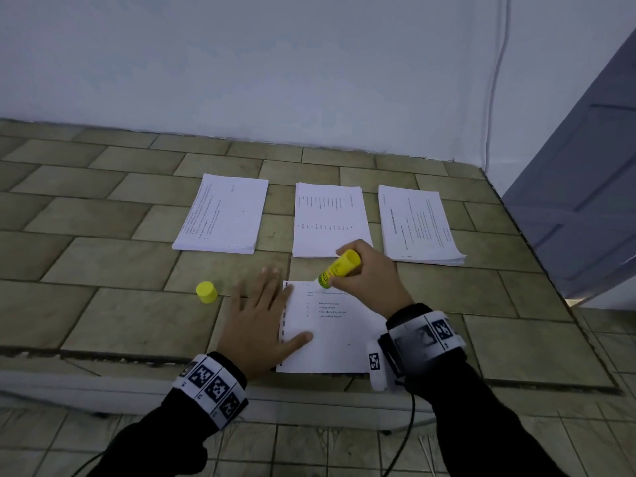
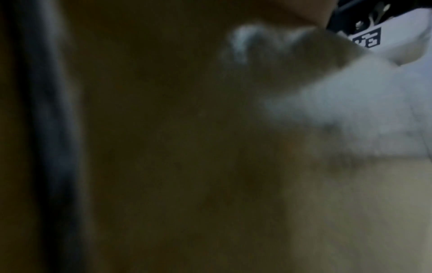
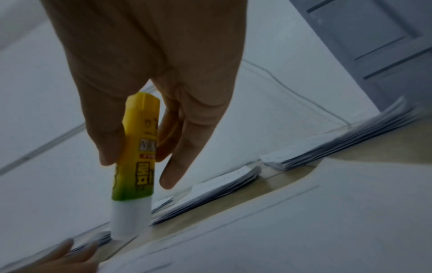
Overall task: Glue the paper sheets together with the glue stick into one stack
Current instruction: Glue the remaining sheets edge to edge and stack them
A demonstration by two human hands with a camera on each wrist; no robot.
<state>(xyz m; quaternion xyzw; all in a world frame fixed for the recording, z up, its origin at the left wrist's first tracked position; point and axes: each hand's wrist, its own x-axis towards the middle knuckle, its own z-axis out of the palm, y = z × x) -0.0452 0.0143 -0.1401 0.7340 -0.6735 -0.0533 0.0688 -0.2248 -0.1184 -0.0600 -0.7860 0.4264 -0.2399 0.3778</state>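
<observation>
My right hand (image 1: 370,277) grips the yellow glue stick (image 1: 339,269), tip on the paper sheet (image 1: 330,335); my left hand (image 1: 263,321) presses it flat-fingered onto the table (image 1: 103,270).

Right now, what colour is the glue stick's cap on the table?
Yellow cap, clearest in the head view.

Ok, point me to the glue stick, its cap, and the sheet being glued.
glue stick (image 1: 339,268): head view, middle of its yellow barrel.
cap (image 1: 207,292): head view, side of the yellow cap.
sheet (image 1: 330,339): head view, bare white middle of the page.
</observation>
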